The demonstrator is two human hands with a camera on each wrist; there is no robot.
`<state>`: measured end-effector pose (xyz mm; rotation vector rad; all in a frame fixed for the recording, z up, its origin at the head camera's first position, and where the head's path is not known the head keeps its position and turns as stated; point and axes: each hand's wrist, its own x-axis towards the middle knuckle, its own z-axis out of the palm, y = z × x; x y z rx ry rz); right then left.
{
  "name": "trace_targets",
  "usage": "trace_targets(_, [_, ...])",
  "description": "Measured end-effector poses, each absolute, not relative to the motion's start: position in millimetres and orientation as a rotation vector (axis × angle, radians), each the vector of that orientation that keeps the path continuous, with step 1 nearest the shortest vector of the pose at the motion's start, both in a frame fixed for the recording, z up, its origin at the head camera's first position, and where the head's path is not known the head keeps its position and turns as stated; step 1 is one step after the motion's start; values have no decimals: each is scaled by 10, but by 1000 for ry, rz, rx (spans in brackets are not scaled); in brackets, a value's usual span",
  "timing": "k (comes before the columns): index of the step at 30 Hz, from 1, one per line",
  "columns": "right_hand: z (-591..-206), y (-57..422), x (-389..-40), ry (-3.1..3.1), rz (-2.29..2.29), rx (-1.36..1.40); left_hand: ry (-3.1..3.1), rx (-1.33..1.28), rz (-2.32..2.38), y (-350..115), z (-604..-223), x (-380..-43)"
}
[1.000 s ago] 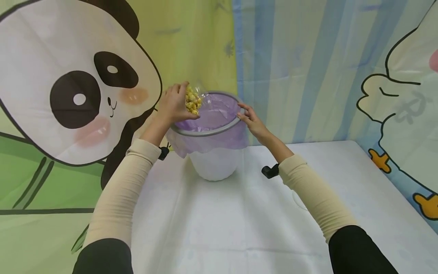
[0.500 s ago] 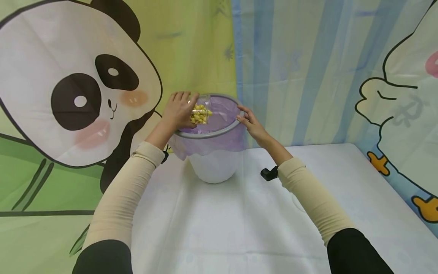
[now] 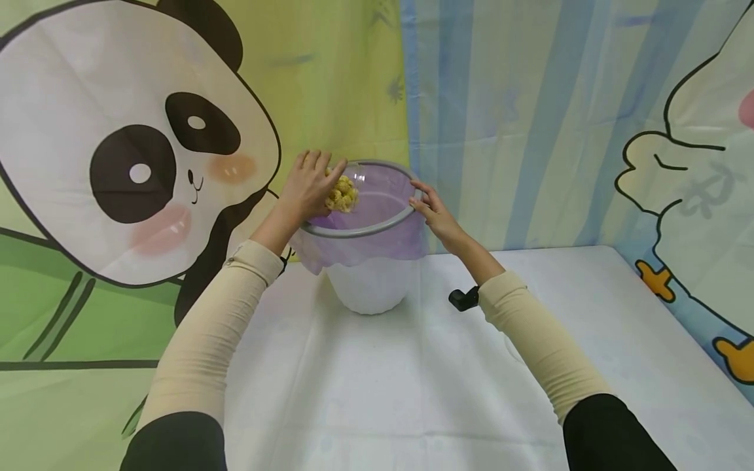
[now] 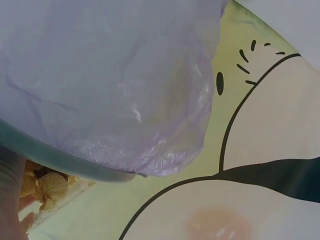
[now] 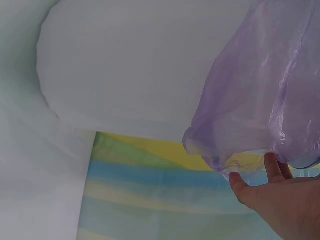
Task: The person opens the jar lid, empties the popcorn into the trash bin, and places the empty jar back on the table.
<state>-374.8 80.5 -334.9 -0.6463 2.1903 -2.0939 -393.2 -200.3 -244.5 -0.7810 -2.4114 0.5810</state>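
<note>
A white trash can (image 3: 371, 288) with a grey rim ring (image 3: 377, 230) stands upright, lined with a purple trash bag (image 3: 385, 196) folded down over its outside. At the can's left side, my left hand (image 3: 307, 186) grips a clear plastic jar (image 3: 357, 173) of yellow popcorn (image 3: 342, 195). The jar lies tilted over the can's opening; its mouth is hard to make out. In the left wrist view, popcorn (image 4: 51, 187) shows below the rim, beside part of the hand. My right hand (image 3: 438, 217) holds the rim's right side, thumb and fingers on rim and bag (image 5: 250, 115).
The can stands on a white-covered table (image 3: 365, 379). Behind it hangs a backdrop cloth (image 3: 501, 131) with a printed panda (image 3: 200, 176) on the left. Black wrist cameras, such as the right one (image 3: 463, 299), jut from the sleeves.
Over the first half second, my left hand moved right and slightly down with the popcorn jar, further over the can. Since then the jar has turned slightly. My right hand stays on the rim.
</note>
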Motion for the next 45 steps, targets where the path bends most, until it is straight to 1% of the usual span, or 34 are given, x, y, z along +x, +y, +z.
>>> trace_targets(16, [-3395,809,-3800,2201,-2096,-643,-2200,-802,690,-2055,-2389,-3913])
trace_targets(23, [-3210,793,-3596,2185,-2085,-650,-2120,-826,729,-2036,-2349,-3910])
trace_targets(30, [-3222,791,-3600,2173,-2093,-652,-2072,-828,843,-1976,-2279,-3872])
trace_targets(45, [-3230,787,-3605,2156,-2114,-641,-1914,-983,1072,-1894,-2198,-3834])
